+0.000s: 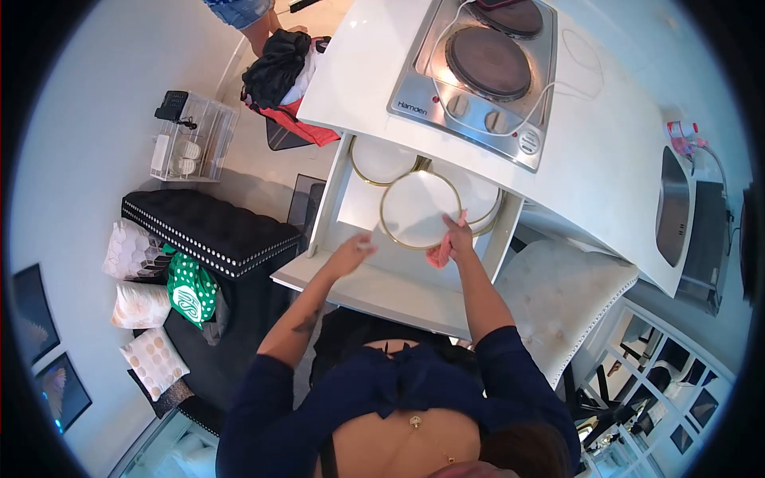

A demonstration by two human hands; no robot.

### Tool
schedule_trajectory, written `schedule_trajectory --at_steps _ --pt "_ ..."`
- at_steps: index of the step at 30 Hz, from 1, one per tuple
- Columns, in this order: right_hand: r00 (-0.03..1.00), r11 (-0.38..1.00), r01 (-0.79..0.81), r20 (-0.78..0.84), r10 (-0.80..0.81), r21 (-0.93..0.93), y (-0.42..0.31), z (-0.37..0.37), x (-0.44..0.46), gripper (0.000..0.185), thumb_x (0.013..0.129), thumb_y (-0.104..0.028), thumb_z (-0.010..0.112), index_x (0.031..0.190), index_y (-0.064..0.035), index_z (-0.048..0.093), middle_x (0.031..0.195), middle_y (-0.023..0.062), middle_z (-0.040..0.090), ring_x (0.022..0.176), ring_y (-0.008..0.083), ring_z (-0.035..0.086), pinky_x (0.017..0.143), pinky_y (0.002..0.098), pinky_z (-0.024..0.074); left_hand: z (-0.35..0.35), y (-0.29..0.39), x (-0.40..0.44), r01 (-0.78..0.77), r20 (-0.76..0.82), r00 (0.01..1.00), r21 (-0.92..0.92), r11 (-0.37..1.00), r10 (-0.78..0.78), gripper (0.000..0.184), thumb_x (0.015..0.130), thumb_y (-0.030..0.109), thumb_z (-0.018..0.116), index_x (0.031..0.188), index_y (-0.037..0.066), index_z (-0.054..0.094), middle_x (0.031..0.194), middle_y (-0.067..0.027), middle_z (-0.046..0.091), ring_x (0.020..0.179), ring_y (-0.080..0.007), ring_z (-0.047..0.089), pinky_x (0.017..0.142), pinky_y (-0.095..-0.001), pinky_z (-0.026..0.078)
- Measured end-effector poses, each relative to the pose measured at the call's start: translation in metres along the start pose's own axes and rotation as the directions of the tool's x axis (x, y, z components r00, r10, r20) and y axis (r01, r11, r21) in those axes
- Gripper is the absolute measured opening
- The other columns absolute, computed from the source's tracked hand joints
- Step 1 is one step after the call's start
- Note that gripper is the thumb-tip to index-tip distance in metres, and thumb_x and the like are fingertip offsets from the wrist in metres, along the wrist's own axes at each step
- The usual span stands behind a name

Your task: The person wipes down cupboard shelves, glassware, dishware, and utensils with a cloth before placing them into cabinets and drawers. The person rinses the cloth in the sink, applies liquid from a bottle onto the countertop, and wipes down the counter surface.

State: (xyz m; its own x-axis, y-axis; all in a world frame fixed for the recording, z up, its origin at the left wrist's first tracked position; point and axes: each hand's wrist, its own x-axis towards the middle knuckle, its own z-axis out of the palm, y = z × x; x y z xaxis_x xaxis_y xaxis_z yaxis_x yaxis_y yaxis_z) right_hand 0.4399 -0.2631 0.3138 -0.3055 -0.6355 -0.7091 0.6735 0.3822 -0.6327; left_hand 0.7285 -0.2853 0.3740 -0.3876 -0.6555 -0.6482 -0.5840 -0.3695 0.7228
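Note:
A white plate with a gold rim [420,209] is over the open drawer [370,285], overlapping other gold-rimmed plates [386,159] inside it. My right hand [457,239] is closed at the plate's lower right edge, the thumb over its face. A pink cloth [437,256] is bunched in that same hand and hangs below the fingers. To the left of the plate, my left hand [353,253] is apart from it, fingers loosely spread and somewhat blurred, with nothing seen in them.
Above the drawer, a two-plate electric cooktop [478,80] with a white cable sits on the white counter [590,151]. A sink [674,207] is at the right. A tufted chair [550,291] stands right of the drawer, a black tufted sofa [211,231] left. Another person's leg [256,32] shows at the top.

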Motion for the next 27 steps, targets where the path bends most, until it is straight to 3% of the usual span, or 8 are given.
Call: schedule_trajectory --at_steps 2,5,8,10,17,19,26,27 --pt "0.999 0.986 -0.003 -0.041 -0.004 -0.168 0.016 0.016 0.031 0.024 0.077 -0.016 0.071 0.092 -0.0043 0.057 0.066 -0.0004 0.055 0.055 0.0115 0.052 0.049 0.0270 0.0419 -0.002 -0.003 0.049 0.073 -0.109 0.985 -0.425 0.902 -0.131 0.058 0.088 0.033 0.054 0.134 0.005 0.033 0.108 -0.0096 0.054 0.097 -0.0212 0.057 0.081 -0.0377 0.047" --pt "0.995 0.952 0.013 -0.094 -0.044 -0.304 0.018 0.052 0.048 0.025 0.075 -0.020 0.074 0.087 -0.0057 0.059 0.059 -0.0020 0.051 0.051 0.0088 0.047 0.047 0.0258 0.0378 -0.013 0.013 0.100 0.186 -0.102 0.951 -0.567 0.802 -0.293 0.051 0.088 0.021 0.053 0.131 0.005 0.030 0.107 -0.0119 0.053 0.091 -0.0246 0.059 0.072 -0.0394 0.053" --pt "0.992 0.915 0.034 -0.095 -0.079 -0.401 0.027 0.068 0.082 0.027 0.075 -0.022 0.074 0.090 -0.0050 0.060 0.061 0.0011 0.055 0.059 0.0108 0.052 0.053 0.0282 0.0423 -0.009 -0.009 0.147 0.173 -0.358 0.870 -0.421 0.890 -0.339 0.037 0.086 0.010 0.050 0.118 0.000 0.036 0.104 -0.0202 0.057 0.082 -0.0274 0.064 0.058 -0.0352 0.057" --pt "0.933 0.730 0.118 -0.176 -0.313 -0.673 0.023 0.089 0.083 0.033 0.072 -0.022 0.074 0.095 -0.0024 0.060 0.072 0.0052 0.061 0.067 0.0157 0.058 0.063 0.0292 0.0459 -0.012 -0.029 0.175 0.155 -0.409 0.859 -0.364 0.919 -0.307 0.030 0.084 0.004 0.048 0.112 0.000 0.037 0.103 -0.0230 0.056 0.078 -0.0298 0.065 0.051 -0.0332 0.059" --pt "0.909 0.810 0.268 -0.142 -0.393 -0.522 0.054 0.084 0.149 0.029 0.072 -0.027 0.067 0.091 -0.0053 0.064 0.089 0.0135 0.066 0.082 0.0297 0.063 0.073 0.0382 0.0478 -0.025 -0.029 0.212 -0.032 -0.517 0.825 -0.445 0.895 -0.227 0.030 0.085 0.002 0.051 0.111 -0.001 0.037 0.095 -0.0216 0.058 0.077 -0.0321 0.065 0.052 -0.0379 0.059" --pt "0.890 0.570 0.154 -0.138 -0.436 -0.807 0.045 0.092 0.144 0.027 0.075 -0.027 0.063 0.089 -0.0040 0.063 0.087 0.0140 0.066 0.083 0.0304 0.063 0.074 0.0381 0.0482 -0.028 -0.026 0.215 -0.043 -0.537 0.816 -0.427 0.903 -0.215 0.030 0.085 0.002 0.051 0.111 -0.001 0.038 0.095 -0.0215 0.059 0.077 -0.0321 0.065 0.052 -0.0380 0.059" --pt "0.976 0.733 -0.009 -0.167 -0.143 -0.680 0.015 0.139 0.093 0.042 0.069 -0.010 0.065 0.108 0.0006 0.055 0.099 0.0165 0.064 0.082 0.0273 0.063 0.073 0.0336 0.0495 -0.024 -0.029 0.232 -0.029 -0.606 0.758 -0.399 0.917 -0.240 0.028 0.084 0.003 0.055 0.105 -0.004 0.038 0.091 -0.0203 0.057 0.068 -0.0288 0.065 0.050 -0.0363 0.059" --pt "0.969 0.812 0.207 0.000 -0.247 -0.546 0.041 0.128 0.106 0.023 0.075 -0.007 0.060 0.097 -0.0005 0.057 0.088 0.0137 0.063 0.070 0.0225 0.062 0.057 0.0328 0.0476 -0.021 -0.029 0.238 -0.063 -0.627 0.737 -0.436 0.898 -0.253 0.028 0.083 0.003 0.056 0.103 -0.005 0.038 0.090 -0.0216 0.058 0.066 -0.0286 0.065 0.049 -0.0363 0.059"
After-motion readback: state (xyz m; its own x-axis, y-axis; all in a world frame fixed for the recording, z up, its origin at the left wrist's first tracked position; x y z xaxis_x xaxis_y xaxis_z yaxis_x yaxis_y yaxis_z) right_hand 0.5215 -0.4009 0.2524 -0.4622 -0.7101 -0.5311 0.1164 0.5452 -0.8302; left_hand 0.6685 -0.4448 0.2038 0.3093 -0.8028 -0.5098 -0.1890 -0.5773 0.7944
